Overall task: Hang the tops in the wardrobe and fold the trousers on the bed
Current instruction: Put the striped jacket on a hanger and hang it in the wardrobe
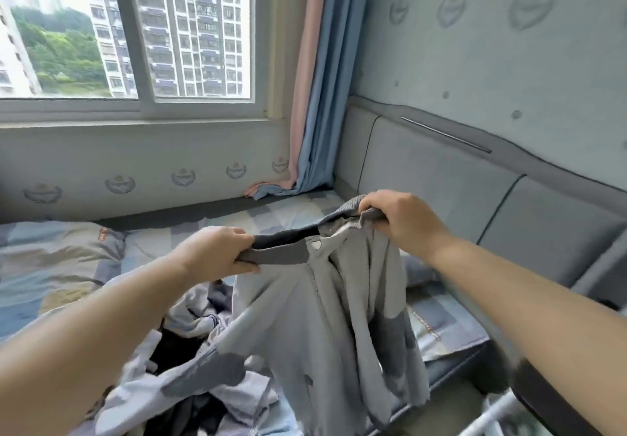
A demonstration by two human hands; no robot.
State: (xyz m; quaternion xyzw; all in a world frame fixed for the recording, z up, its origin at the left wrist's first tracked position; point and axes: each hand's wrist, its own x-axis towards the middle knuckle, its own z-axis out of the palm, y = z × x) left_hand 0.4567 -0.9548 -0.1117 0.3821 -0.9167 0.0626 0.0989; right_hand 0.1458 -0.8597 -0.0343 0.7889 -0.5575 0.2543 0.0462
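I hold a light grey knitted top (325,320) with a dark grey collar and a heart-shaped button up over the bed (271,218). My left hand (217,252) grips the left side of its collar. My right hand (403,222) grips the right side of the collar, a little higher. The body and sleeves hang down loosely. Under it lies a pile of clothes (190,367) in white, pale grey and black, partly hidden by the top and my arms.
A checked blue quilt (51,266) is bunched at the left of the bed. The padded grey headboard (475,191) runs along the right. A pink and blue curtain (312,96) hangs in the corner beside the window (135,35). A white bar (492,415) shows at bottom right.
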